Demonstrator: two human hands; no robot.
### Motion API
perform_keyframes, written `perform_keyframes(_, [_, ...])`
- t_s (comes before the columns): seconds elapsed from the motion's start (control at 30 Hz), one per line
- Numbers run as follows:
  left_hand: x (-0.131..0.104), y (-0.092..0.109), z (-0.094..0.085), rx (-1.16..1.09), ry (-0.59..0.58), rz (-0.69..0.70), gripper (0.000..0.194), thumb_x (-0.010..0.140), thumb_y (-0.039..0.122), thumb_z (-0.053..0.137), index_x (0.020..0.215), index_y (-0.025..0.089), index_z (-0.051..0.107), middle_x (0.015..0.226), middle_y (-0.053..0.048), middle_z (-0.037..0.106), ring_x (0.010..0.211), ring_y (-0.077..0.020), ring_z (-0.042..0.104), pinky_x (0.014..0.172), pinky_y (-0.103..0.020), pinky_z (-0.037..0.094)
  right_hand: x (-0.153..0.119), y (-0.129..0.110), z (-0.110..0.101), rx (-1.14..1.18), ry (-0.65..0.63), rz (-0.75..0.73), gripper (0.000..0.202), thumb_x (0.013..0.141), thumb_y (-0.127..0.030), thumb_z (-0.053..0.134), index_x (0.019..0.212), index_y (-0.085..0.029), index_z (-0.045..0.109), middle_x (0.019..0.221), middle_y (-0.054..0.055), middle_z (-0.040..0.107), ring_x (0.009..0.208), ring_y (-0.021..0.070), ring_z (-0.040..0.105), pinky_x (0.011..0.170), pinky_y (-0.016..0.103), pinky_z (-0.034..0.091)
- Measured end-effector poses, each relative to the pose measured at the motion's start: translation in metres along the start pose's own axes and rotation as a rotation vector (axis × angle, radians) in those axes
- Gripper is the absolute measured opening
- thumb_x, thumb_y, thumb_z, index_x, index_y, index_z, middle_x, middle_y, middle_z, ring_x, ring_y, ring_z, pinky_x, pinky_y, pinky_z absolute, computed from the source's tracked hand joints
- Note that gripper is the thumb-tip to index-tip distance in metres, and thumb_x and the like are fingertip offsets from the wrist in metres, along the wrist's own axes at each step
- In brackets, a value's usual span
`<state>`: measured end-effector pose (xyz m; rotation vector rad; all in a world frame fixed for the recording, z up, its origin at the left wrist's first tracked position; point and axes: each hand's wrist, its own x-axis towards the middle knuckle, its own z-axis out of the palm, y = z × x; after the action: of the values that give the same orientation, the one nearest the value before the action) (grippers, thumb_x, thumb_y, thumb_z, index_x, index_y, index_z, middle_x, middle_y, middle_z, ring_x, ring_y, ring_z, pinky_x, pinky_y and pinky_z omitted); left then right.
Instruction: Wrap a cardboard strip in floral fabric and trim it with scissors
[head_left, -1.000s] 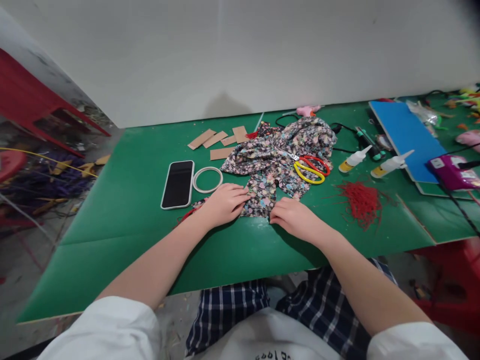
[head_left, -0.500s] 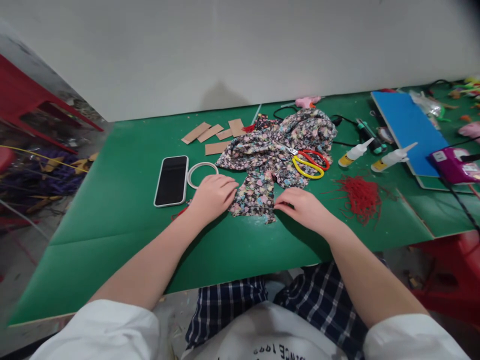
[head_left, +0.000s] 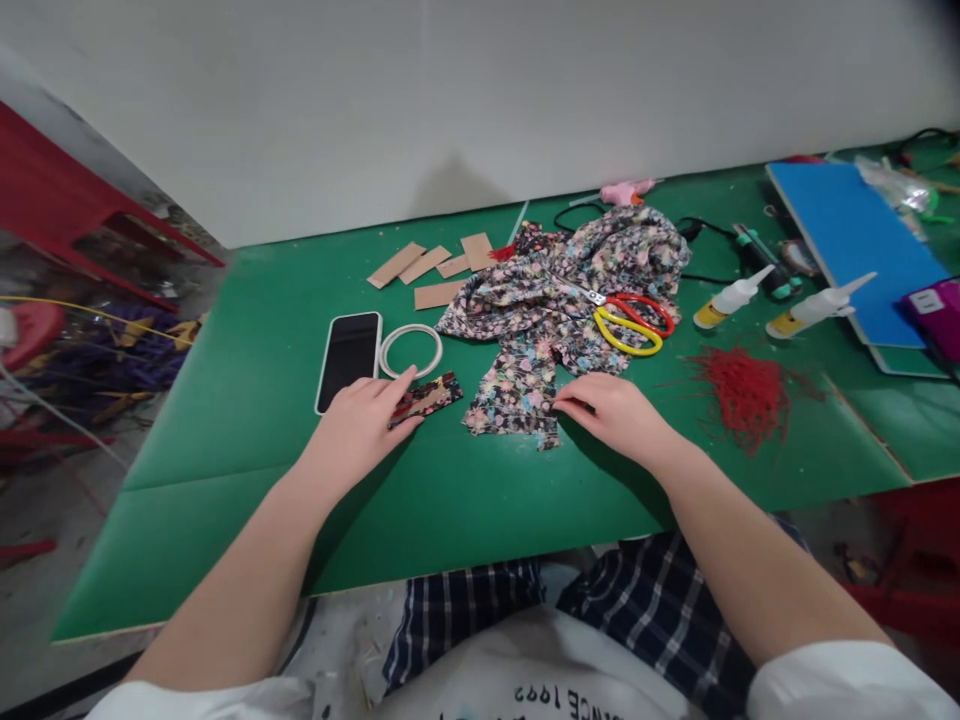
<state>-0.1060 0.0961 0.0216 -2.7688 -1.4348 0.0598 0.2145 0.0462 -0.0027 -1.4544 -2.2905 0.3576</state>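
Observation:
My left hand (head_left: 358, 425) rests over the near end of a small dark floral piece with a brown strip on it (head_left: 439, 397), thumb and fingers apart. A white ring (head_left: 384, 352) lies just beyond the fingertips, and a phone (head_left: 348, 352) is left of it. My right hand (head_left: 611, 412) pinches the right edge of the floral cloth (head_left: 517, 385), near its lower end. The cloth spreads up and right in folds. Scissors with red and yellow handles (head_left: 630, 322) lie on it.
On the green table (head_left: 225, 420) are cardboard pieces (head_left: 397, 265), two glue bottles (head_left: 727, 300), red threads (head_left: 742, 390), a pink glue gun (head_left: 626, 192) and a blue board (head_left: 855, 240). A white wall (head_left: 337, 120) stands behind.
My left hand has left the cloth's left edge and moved left to the small floral piece, which now shows more. My right hand stays at the cloth's edge. The view has shifted slightly.

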Motion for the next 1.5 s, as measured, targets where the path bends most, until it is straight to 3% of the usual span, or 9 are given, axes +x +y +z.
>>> perform_keyframes(0.27, [0.009, -0.001, -0.009, -0.164, -0.204, -0.093, 0.074, 0.075, 0.043, 0.053, 0.137, 0.011, 0.028, 0.095, -0.012, 0.058, 0.088, -0.0279, 0.055, 0.071, -0.035, 0.043, 0.0, 0.001, 0.0, -0.018, 0.01, 0.005, 0.02, 0.087, -0.027, 0.048, 0.086, -0.017, 0.065, 0.082, 0.005, 0.068, 0.08, 0.0169, 0.061, 0.074, 0.028, 0.045])
perform_keyframes(0.5, [0.002, 0.006, -0.017, -0.395, -0.23, -0.118, 0.058, 0.081, 0.037, 0.045, 0.136, 0.029, 0.031, 0.126, -0.007, 0.046, 0.083, -0.0191, 0.059, 0.07, -0.029, 0.046, 0.0, 0.0, 0.0, -0.006, 0.012, 0.012, 0.02, 0.087, -0.027, 0.048, 0.085, -0.016, 0.065, 0.082, 0.005, 0.067, 0.08, 0.0172, 0.061, 0.074, 0.029, 0.045])
perform_keyframes(0.67, [0.02, 0.0, -0.038, -0.496, -0.323, -0.084, 0.06, 0.079, 0.044, 0.051, 0.136, 0.029, 0.036, 0.115, -0.003, 0.06, 0.083, -0.0183, 0.059, 0.072, -0.026, 0.044, 0.002, -0.006, -0.011, 0.147, 0.037, 0.066, 0.019, 0.086, -0.029, 0.049, 0.083, -0.018, 0.064, 0.082, 0.004, 0.067, 0.078, 0.0157, 0.059, 0.072, 0.028, 0.045])
perform_keyframes(0.83, [0.071, 0.023, -0.062, -0.553, -0.56, 0.26, 0.06, 0.076, 0.044, 0.057, 0.132, 0.029, 0.042, 0.118, 0.0, 0.059, 0.094, -0.017, 0.056, 0.078, -0.022, 0.041, 0.01, -0.011, -0.017, 0.611, 0.127, 0.309, 0.028, 0.084, -0.036, 0.05, 0.104, -0.02, 0.061, 0.094, 0.004, 0.066, 0.075, 0.0125, 0.06, 0.069, 0.027, 0.049])
perform_keyframes(0.93, [0.099, 0.042, -0.056, -0.581, -0.619, 0.417, 0.063, 0.074, 0.041, 0.06, 0.132, 0.025, 0.042, 0.122, -0.002, 0.056, 0.097, -0.0161, 0.054, 0.079, -0.02, 0.038, 0.014, -0.013, -0.01, 0.788, 0.059, 0.421, 0.034, 0.084, -0.037, 0.049, 0.111, -0.019, 0.058, 0.088, 0.004, 0.066, 0.069, 0.0119, 0.059, 0.058, 0.024, 0.05])
perform_keyframes(1.03, [0.109, 0.05, -0.041, -0.619, -0.624, 0.448, 0.063, 0.074, 0.04, 0.06, 0.132, 0.024, 0.042, 0.12, -0.002, 0.057, 0.097, -0.016, 0.054, 0.078, -0.02, 0.038, 0.017, -0.016, -0.003, 0.792, -0.028, 0.474, 0.027, 0.08, -0.031, 0.055, 0.101, -0.017, 0.063, 0.073, 0.002, 0.063, 0.056, 0.0095, 0.055, 0.049, 0.022, 0.047])
perform_keyframes(1.3, [0.087, 0.032, -0.027, -0.798, -0.62, 0.176, 0.05, 0.085, 0.053, 0.039, 0.126, 0.026, 0.048, 0.119, -0.002, 0.058, 0.091, -0.0146, 0.058, 0.074, -0.02, 0.042, 0.018, -0.02, 0.002, 0.802, -0.074, 0.579, 0.02, 0.076, -0.021, 0.056, 0.092, -0.016, 0.066, 0.058, -0.002, 0.057, 0.044, 0.0074, 0.052, 0.042, 0.021, 0.048])
perform_keyframes(1.4, [0.078, 0.023, -0.027, -0.862, -0.69, 0.023, 0.052, 0.083, 0.056, 0.038, 0.123, 0.026, 0.049, 0.101, -0.002, 0.063, 0.068, -0.0112, 0.059, 0.062, -0.021, 0.045, 0.017, -0.019, 0.003, 0.791, -0.087, 0.574, 0.02, 0.076, -0.022, 0.057, 0.092, -0.016, 0.067, 0.051, -0.003, 0.053, 0.04, 0.0068, 0.048, 0.036, 0.019, 0.044])
perform_keyframes(1.5, [0.074, 0.015, -0.024, -0.887, -0.663, -0.012, 0.047, 0.079, 0.053, 0.048, 0.115, 0.023, 0.053, 0.082, -0.001, 0.062, 0.058, -0.0102, 0.054, 0.055, -0.022, 0.044, 0.016, -0.019, 0.002, 0.812, -0.077, 0.617, 0.022, 0.076, -0.023, 0.057, 0.094, -0.015, 0.066, 0.047, -0.005, 0.049, 0.037, 0.0061, 0.045, 0.034, 0.018, 0.042])
